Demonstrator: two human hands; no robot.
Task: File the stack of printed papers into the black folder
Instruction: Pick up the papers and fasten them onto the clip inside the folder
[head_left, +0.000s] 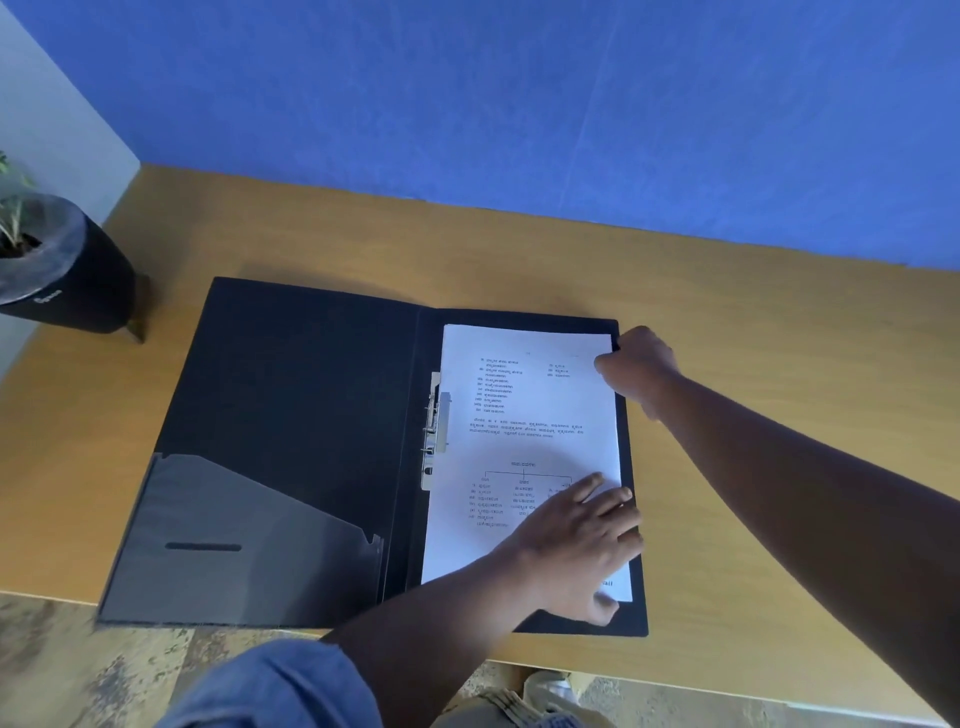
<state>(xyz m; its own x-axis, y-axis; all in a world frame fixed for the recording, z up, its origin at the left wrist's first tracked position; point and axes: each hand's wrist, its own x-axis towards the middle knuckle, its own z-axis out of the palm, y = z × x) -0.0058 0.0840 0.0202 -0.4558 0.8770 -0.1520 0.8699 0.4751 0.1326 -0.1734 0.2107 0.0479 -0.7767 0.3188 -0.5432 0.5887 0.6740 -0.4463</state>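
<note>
The black folder lies open flat on the wooden table. A stack of printed papers rests on its right half, its left edge beside the metal clip at the spine. My left hand lies flat on the lower right part of the stack, fingers spread. My right hand grips the stack's upper right corner, with the thumb on top of the sheet. A clear pocket covers the lower part of the folder's left half.
A black plant pot stands at the table's far left. A blue wall runs along the back edge. The near table edge runs just below the folder, with floor and my knees beneath.
</note>
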